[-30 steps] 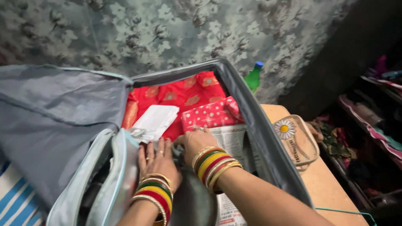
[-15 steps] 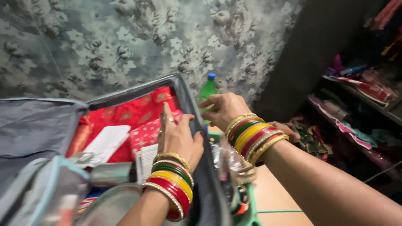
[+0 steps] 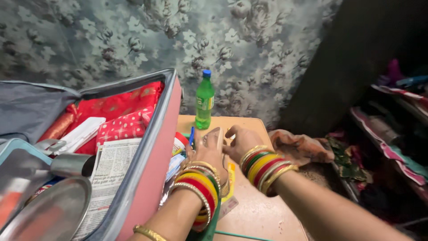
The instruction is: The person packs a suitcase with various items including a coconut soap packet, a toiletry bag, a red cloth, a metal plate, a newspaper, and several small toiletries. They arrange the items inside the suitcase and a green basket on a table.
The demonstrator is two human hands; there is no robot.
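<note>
We see both hands, left hand (image 3: 206,154) and right hand (image 3: 240,142), gripping a beige pouch (image 3: 214,138) (fingers curled closed) beside the suitcase (image 3: 149,165); clutter underneath may snag.

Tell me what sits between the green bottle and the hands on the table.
In the head view, only bare wooden tabletop separates the green bottle from the left hand and right hand.

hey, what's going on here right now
A person's hands are outside an open suitcase, over a wooden table. The left hand and right hand both grip a small beige pouch among small items by the case's pink wall. A green bottle stands behind. Red cloth, newspaper and steel plates lie packed inside.
</note>
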